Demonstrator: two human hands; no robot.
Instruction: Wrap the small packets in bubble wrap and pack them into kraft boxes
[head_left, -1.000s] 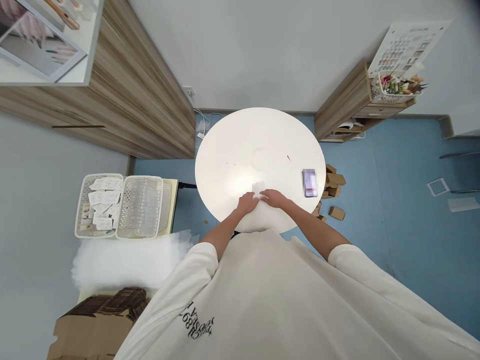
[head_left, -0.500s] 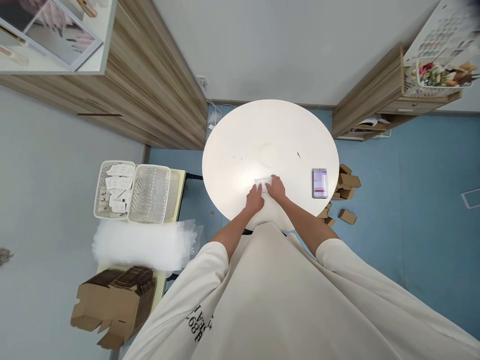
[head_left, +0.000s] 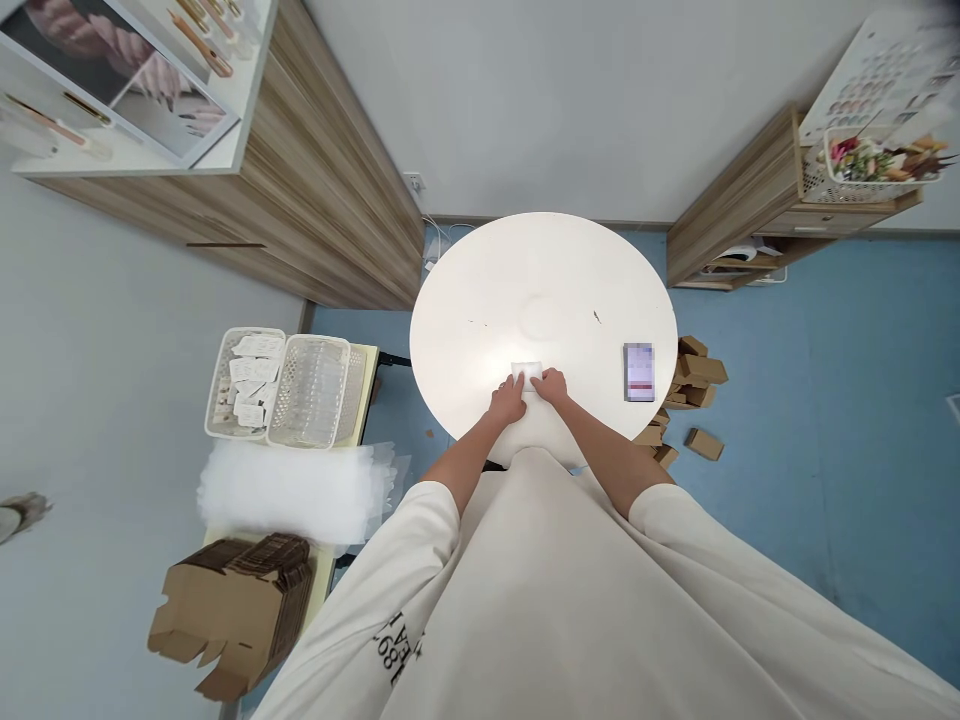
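On a round white table [head_left: 487, 280], a person's two bare hands meet over a small white packet [head_left: 527, 370] lying near the edge closest to the body. The left hand [head_left: 508, 400] closes on the packet's near left corner, and the right hand [head_left: 552, 386] closes on its right side. The hands stand slightly apart, with the packet bridging the gap between them (whether any fingertips reach underneath it cannot be told from above). The packet's far edge lies uncovered beyond the fingers.

Toward the right rim of the same table lies a phone [head_left: 640, 373], its screen lit and blurred, well apart from the hands. On the blue floor beyond that rim, small brown boxes [head_left: 700, 370] sit in a loose heap, with a single box [head_left: 704, 444] near them.

To the person's left is a pale yellow side table [head_left: 365, 385]. Two white perforated baskets [head_left: 279, 400] stand side by side there: one contains white printed slips [head_left: 253, 372], the other clear items [head_left: 311, 385]. Next to them lies a broad stack of translucent white sheets [head_left: 289, 490], and nearer the person is a stack of folded brown cardboard [head_left: 217, 610].
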